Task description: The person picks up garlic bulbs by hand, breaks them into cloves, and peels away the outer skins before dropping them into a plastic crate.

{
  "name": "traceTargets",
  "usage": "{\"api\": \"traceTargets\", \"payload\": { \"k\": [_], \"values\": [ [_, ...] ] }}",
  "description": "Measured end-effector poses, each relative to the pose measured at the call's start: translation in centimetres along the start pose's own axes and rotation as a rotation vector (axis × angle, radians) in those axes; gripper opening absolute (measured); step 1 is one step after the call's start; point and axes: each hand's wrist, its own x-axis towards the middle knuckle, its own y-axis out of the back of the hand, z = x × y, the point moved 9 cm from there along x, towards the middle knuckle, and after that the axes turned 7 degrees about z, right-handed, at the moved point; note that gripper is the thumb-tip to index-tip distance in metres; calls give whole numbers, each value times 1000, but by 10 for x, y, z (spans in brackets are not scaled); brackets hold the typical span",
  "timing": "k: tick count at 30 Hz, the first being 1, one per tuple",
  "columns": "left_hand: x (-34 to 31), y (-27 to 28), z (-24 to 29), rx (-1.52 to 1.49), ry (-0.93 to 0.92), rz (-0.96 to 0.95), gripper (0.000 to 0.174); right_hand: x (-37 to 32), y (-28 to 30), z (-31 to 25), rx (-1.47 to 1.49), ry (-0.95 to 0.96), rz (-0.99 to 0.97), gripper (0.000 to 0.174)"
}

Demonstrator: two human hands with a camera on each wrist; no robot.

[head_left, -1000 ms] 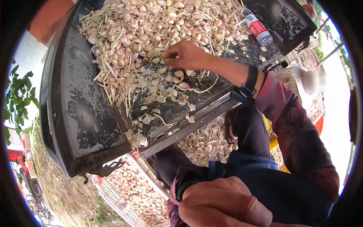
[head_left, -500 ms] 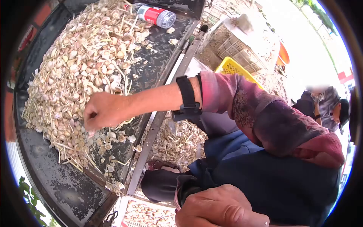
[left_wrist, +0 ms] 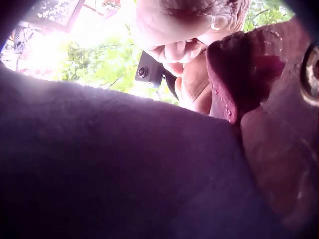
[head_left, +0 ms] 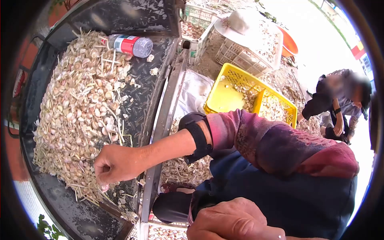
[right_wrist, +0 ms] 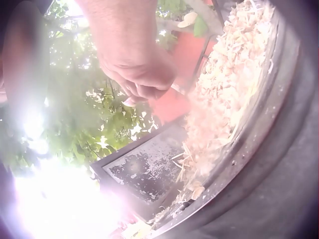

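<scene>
In the head view, my right hand (head_left: 120, 164) is over the near edge of a heap of loose garlic cloves (head_left: 80, 116). Its fingers are curled, and a small pinkish garlic clove (head_left: 105, 187) shows at the fingertips. The right wrist view shows the same hand (right_wrist: 137, 69) bent down beside the heap (right_wrist: 227, 84). Low in front of my body is my left hand (head_left: 236, 220), back and thumb uppermost, its fingers mostly out of sight; I cannot tell whether it holds anything.
The heap lies on a worn black metal bed (head_left: 76, 212) with a raised rim. A plastic bottle (head_left: 130, 45) lies at its far end. Beyond the edge are a yellow crate (head_left: 228, 94), a pale crate (head_left: 244, 60) with a hat (head_left: 240, 22) on it, and another person (head_left: 340, 104).
The head view has swung to the right, bringing the yellow crate and the other person into sight. My right hand has moved from the strewn scraps to the heap's near edge.
</scene>
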Motion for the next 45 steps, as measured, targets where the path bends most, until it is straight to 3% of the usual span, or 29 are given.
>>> {"api": "traceTargets", "payload": {
  "k": [2, 6, 8, 9, 10, 11, 12, 13, 16, 17, 19, 21, 22, 25, 26, 28, 29, 30, 32, 34, 36, 37, 42, 44, 45],
  "values": [
    [10, -1, -13, 111, 31, 165, 15, -7, 7, -2, 14, -2, 14, 12],
    [15, -15, -39, -3, 25, 112, 13, -20, 29, -12, 122, -24, 62, 12],
    [-4, 13, -24, 51, -222, 563, 14, -21, 46, -18, 245, 86, 178, 11],
    [-16, 27, -20, 269, 145, 404, 15, -23, 52, -18, 252, 29, 176, 10],
    [-2, 31, -27, 163, 186, 355, 14, -24, 63, -24, 245, 40, 183, 10],
    [-8, 53, -19, 133, 45, 385, 16, -26, 73, -28, 183, 52, 195, 11],
    [-20, 83, -6, 141, -30, 542, 18, -29, 82, -30, 125, 58, 204, 12],
    [-29, 111, 4, 137, -9, 677, 14, -31, 92, -28, 71, 46, 247, 14],
    [-60, 170, 48, 570, -134, 934, 23, -39, 105, -19, 25, 60, 272, 16],
    [-64, 183, 52, 580, -149, 937, 23, -45, 105, -17, -45, 62, 280, 18],
    [-73, 195, 83, 980, -260, 1017, 31, -51, 97, -10, -6, 64, 328, 15],
    [-68, 200, 96, 1263, -265, 1015, 44, -53, 80, -1, -103, -5, 211, 18],
    [-68, 199, 105, 1304, -356, 991, 42, -55, 71, 9, 5, -223, 134, 17],
    [-68, 195, 124, 1399, -419, 948, 33, -43, 58, 29, -14, -129, 117, 15],
    [-70, 196, 131, 1428, -437, 943, 30, -40, 55, 26, -72, -4, 105, 15],
    [-74, 198, 142, 1523, -477, 948, 27, -32, 49, 26, -29, -16, 131, 14],
    [-74, 198, 145, 1604, -489, 935, 23, -34, 46, 40, 184, -218, 155, 11],
    [-76, 201, 148, 1606, -498, 958, 23, -33, 43, 40, 186, -231, 136, 11],
    [-74, 196, 154, 1752, -563, 899, 21, -33, 35, 58, 559, -441, 170, 10],
    [-73, 199, 159, 1743, -577, 918, 19, -30, 31, 65, 599, -481, 215, 10],
    [-75, 211, 163, 1459, -459, 979, 19, -25, 28, 68, 599, -536, 208, 10],
    [-71, 215, 165, 1168, -448, 983, 18, -20, 25, 74, 667, -585, 209, 11],
    [-73, 241, 176, 709, -338, 908, 23, 4, 18, 79, 584, -613, 140, 21],
    [-73, 243, 177, 592, -317, 865, 23, 21, 32, 84, 56, -509, 46, 29],
    [-75, 246, 179, 530, -310, 861, 21, 34, 36, 83, -168, -371, 42, 37]
  ]
}}
